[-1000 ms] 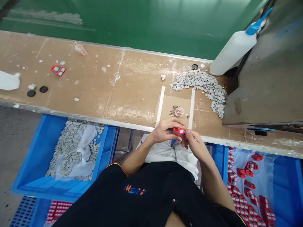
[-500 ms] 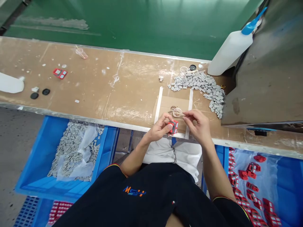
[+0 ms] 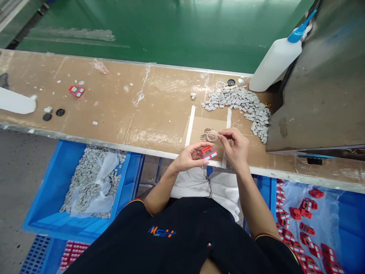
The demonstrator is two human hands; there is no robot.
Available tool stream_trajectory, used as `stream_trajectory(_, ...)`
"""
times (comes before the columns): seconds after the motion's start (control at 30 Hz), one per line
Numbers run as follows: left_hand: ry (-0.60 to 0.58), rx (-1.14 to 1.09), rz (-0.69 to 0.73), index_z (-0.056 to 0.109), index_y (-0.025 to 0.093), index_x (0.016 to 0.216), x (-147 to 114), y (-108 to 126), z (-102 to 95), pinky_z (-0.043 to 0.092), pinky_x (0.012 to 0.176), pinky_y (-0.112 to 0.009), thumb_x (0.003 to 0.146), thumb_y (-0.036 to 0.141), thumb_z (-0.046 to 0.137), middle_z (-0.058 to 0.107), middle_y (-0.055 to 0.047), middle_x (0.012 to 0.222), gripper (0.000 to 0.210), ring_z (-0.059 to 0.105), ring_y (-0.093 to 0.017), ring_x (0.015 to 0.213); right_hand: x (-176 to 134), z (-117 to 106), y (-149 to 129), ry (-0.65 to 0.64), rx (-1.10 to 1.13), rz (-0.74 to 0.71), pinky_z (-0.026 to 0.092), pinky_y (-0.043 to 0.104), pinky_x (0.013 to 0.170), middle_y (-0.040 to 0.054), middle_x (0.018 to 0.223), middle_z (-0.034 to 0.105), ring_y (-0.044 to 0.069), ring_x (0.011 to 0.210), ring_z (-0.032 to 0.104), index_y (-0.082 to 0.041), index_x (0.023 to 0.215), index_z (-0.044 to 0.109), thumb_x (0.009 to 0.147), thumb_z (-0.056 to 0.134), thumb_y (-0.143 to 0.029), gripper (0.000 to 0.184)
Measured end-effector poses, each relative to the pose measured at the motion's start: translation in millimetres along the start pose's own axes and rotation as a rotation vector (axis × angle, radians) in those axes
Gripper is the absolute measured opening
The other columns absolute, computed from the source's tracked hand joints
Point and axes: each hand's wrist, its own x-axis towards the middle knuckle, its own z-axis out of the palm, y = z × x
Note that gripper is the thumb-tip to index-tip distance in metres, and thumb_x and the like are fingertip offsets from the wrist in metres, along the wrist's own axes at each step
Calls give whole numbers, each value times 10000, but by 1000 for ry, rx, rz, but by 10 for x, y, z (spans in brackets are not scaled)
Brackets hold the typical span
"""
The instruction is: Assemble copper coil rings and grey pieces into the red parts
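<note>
My left hand (image 3: 188,156) is closed on a small red and grey toy car part (image 3: 209,153), with pale window panels turned towards me. To its right, my right hand (image 3: 235,147) pinches a thin pale stick (image 3: 217,134), whose far end lies over a small clear round cup (image 3: 211,139). The cup stands on a cardboard sheet (image 3: 199,125) taped to the bench, beside brown ring-shaped marks. Beyond my hands spreads a heap of small grey rectangular pieces (image 3: 238,99).
A white bottle with a blue nozzle (image 3: 278,62) leans by a metal housing (image 3: 319,83) on the right. Below the bench are a blue bin of grey pieces (image 3: 91,179) and a blue bin of red parts (image 3: 346,228). Another red part (image 3: 76,91) lies at left.
The red toy car part has been turned in my left hand, so its open frame side now faces up. My right hand has shifted slightly left and away from me with the stick.
</note>
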Motion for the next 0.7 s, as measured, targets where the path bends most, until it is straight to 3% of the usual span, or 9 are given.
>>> stream_trajectory(0.13, -24, 87, 19, 533, 183, 1235, 2, -21, 4, 554, 627, -234, 907, 431, 667, 698, -48, 910, 432, 669, -121, 679, -86, 42, 36, 79, 143, 117, 596, 344, 748, 68, 937, 781, 208, 885, 740, -218, 869, 694, 915, 671, -384, 174)
stream_trajectory(0.23, -4, 158, 51, 577, 163, 1091, 18, -38, 25, 510, 570, -203, 927, 486, 619, 696, -49, 869, 364, 627, -99, 628, -163, -24, -29, 139, 250, 218, 611, 337, 739, 58, 890, 794, 188, 796, 753, -208, 892, 685, 898, 705, -426, 219)
stream_trajectory(0.4, 21, 301, 43, 633, 136, 1078, 68, -44, 70, 546, 664, -226, 884, 497, 689, 711, -76, 933, 414, 674, -138, 769, -330, -229, -258, 305, 339, 235, 629, 304, 669, 42, 827, 799, 175, 701, 768, -205, 869, 653, 880, 746, -400, 216)
stream_trajectory(0.7, 42, 457, 97, 666, 129, 1130, 88, -104, 70, 590, 714, -258, 882, 449, 700, 740, -86, 985, 407, 705, -166, 810, -605, -300, -196, 156, 146, 234, 635, 334, 749, 56, 890, 809, 208, 825, 788, -204, 937, 690, 910, 715, -332, 133)
